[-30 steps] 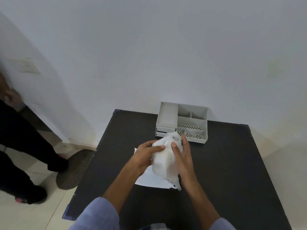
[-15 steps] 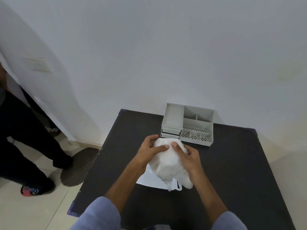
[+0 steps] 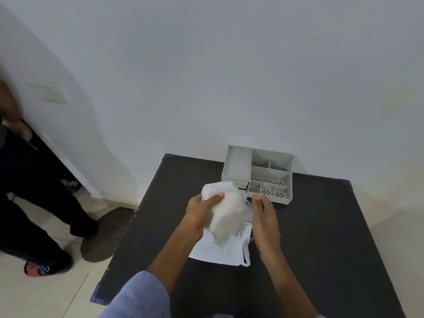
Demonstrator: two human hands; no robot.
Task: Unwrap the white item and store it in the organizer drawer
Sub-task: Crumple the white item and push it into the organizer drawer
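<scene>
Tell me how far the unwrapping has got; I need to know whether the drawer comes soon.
Nothing is finished yet. The white bundle is gripped in the left hand, above the white sheet on the table; the right hand sits at its side. Left: finish unwrapping and put it in the organizer drawer.

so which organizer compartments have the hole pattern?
On the organizer, the wide middle-right compartment and the three small front cells. The long left tray and two back compartments look plain.
</scene>
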